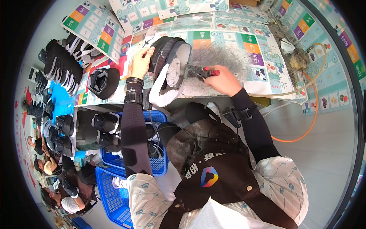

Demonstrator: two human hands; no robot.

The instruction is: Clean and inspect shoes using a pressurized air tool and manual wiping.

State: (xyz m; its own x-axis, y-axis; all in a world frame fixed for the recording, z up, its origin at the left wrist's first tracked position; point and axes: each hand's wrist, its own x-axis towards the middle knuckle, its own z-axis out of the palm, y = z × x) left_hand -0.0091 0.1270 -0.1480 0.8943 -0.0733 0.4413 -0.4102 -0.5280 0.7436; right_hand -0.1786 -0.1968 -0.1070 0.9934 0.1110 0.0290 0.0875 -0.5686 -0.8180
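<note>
My left hand (142, 63) grips a shoe (167, 63) by its black mesh upper, above the table. The shoe is tipped on its side, its grey and white sole turned toward my right hand. A white flap or sole edge (162, 89) curves out at the shoe's near end. My right hand (224, 80) is closed round a dark, grimy hand tool (197, 72) with red parts. The tool's head is beside the sole; whether they touch I cannot tell. Left of my left hand stands a black shoe upper (103, 83), opening up.
Printed sheets cover the table (263, 82), with a dark smudge behind the tool. A pale hose (324, 65) and an orange hose (315, 110) loop at the right. Blue baskets (110, 191) stand below left. Rows of shoes (63, 68) and several people (68, 191) are farther left.
</note>
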